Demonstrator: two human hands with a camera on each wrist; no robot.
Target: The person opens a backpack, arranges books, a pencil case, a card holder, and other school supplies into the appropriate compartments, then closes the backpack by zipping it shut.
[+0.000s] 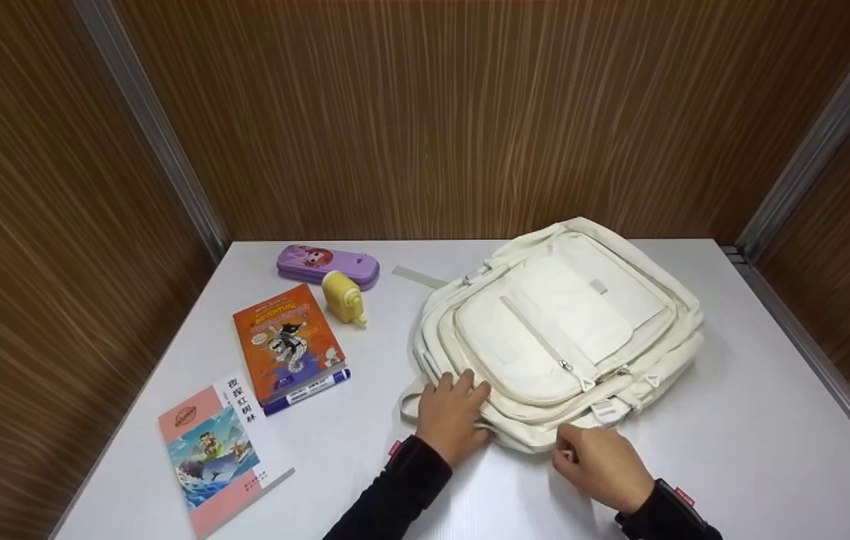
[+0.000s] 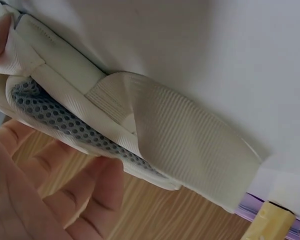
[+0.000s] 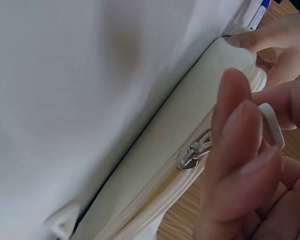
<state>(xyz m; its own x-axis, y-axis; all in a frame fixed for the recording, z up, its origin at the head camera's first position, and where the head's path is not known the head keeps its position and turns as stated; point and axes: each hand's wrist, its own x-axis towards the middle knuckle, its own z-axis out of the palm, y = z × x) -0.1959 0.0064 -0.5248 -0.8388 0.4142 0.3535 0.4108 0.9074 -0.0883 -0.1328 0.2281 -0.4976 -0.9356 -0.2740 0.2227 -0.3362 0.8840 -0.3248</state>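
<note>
Head view. Partly hidden: the near side of the white backpack [image 1: 560,322], where my right hand [image 1: 605,461] covers what it holds; both black sleeves [image 1: 387,502] run off the lower border. Backpack: lying flat, right of centre on the bench [image 1: 740,420], its far end overlapping the bench's back edge in this view. Room: white surface between backpack and books, and a strip along the right edge. Left side, back to front: purple pencil case [image 1: 327,264], yellow bottle [image 1: 344,298] just beside it, orange book [image 1: 288,337], blue-capped marker [image 1: 308,391] along its near edge, pink book [image 1: 218,454]. My left hand [image 1: 453,416]: fingers slightly spread over the backpack's near-left corner.

Left wrist view. Thumb mostly cut off at upper left; bottle and pencil case show only in part, lower right. A ribbed strap [image 2: 190,140] loops outward beside dark mesh [image 2: 65,112]. Fingers bent, tips touching the backpack's edge, thumb opposite: a grip.

Right wrist view. My curled fingers hide part of a white zipper pull [image 3: 272,125]; metal slider [image 3: 194,151] visible beside them. Bench stretches along the backpack's side. Fingers pinch the pull; the exact contact I cannot make out.
</note>
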